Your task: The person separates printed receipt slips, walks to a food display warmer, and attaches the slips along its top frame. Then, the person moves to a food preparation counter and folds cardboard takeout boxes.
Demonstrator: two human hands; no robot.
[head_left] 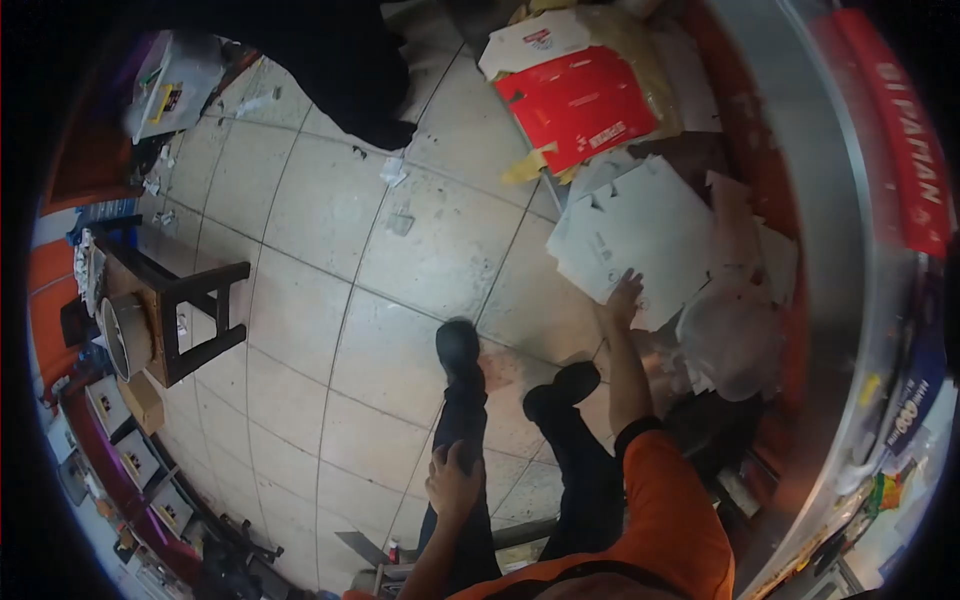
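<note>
My left hand rests on my left leg near the knee, its fingers spread over the dark trousers. My right arm reaches forward, and my right hand lies at the near edge of a stack of white cardboard sheets with its fingers apart on the top sheet. Whether the fingertips pinch any sheet is too small to tell. Beyond that stack lies a red printed cardboard piece with a white printed piece above it. A translucent plastic bag sits right of my hand.
A dark wooden stool stands on the left beside a round container. At the top is a dark-clothed shape. Paper scraps lie on the tiled floor. A metal counter edge runs along the right.
</note>
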